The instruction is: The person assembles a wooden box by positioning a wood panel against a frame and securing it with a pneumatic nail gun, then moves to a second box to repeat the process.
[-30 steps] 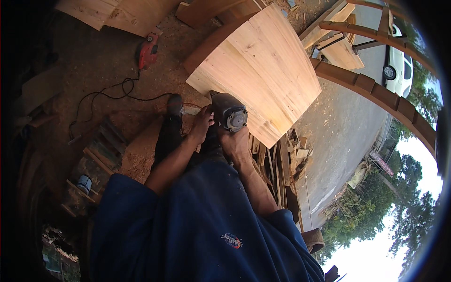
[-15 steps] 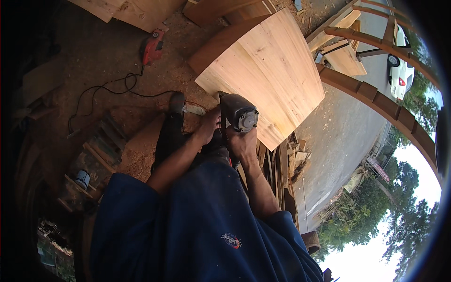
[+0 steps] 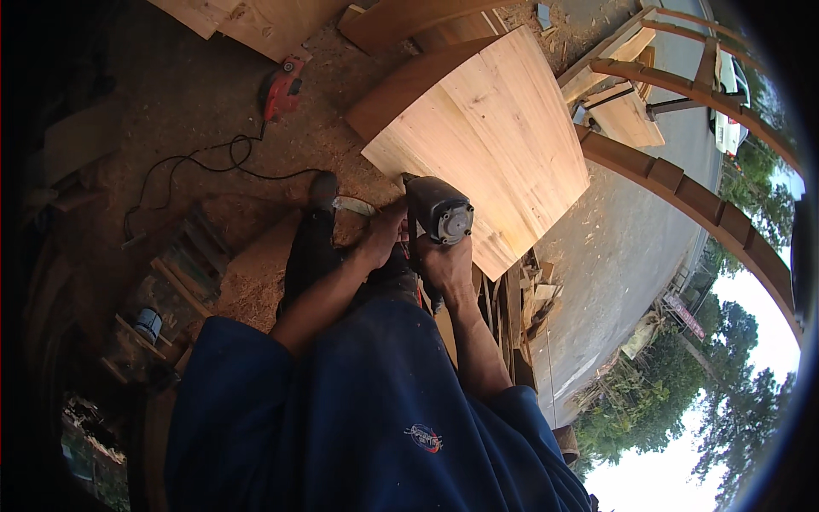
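Observation:
My right hand [image 3: 447, 260] is wrapped round the handle of a black nail gun [image 3: 439, 209]. Its nose points away from me, at the near left edge of a pale, curved wooden panel [image 3: 482, 141] built of joined boards. Whether the nose touches the wood I cannot tell. Just left of the gun is my left hand [image 3: 386, 236], its fingers curled in beside the tool's body. The gun partly hides those fingertips, so what they grip does not show.
A red power tool [image 3: 281, 89] lies on the dusty ground, its black cord [image 3: 192, 157] trailing toward my shoe. Curved wooden ribs [image 3: 682, 183] arch at the right beside a road [image 3: 618, 256]. Scrap wood [image 3: 539, 294] is heaped beside the panel. A small can [image 3: 148, 324] sits at left.
The view has shifted slightly, so the panel and nail gun sit a little lower and to the right. Both hands keep about the same place at the gun. The white car is farther up.

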{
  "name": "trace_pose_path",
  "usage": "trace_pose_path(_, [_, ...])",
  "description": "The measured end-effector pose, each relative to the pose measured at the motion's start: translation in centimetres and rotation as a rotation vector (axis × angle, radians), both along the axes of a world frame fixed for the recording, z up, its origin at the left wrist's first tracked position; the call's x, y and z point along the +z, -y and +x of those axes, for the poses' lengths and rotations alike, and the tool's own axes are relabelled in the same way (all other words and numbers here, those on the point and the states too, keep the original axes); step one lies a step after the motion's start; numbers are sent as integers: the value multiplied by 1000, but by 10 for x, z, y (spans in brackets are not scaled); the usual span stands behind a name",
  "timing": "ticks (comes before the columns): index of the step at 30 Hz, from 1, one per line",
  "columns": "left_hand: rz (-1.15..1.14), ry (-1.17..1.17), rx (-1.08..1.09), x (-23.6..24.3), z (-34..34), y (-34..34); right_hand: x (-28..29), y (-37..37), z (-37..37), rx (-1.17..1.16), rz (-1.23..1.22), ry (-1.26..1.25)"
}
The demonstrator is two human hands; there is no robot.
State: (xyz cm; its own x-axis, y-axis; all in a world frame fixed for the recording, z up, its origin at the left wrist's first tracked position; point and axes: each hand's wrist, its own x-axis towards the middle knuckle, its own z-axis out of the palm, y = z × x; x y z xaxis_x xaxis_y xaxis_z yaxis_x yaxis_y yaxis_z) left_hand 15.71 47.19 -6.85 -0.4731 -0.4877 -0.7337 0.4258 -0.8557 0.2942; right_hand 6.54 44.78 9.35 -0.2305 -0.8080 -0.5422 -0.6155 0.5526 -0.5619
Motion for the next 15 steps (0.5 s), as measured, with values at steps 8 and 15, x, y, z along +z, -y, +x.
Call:
trace_pose_path(8, [-524,220,-243,-15,-7,-15,-13,-9,-17,-18,62,-69])
trace_pose_path(15, [-645,517,-514,37,-2,5,-4,-21,-21,-27,-237,-68])
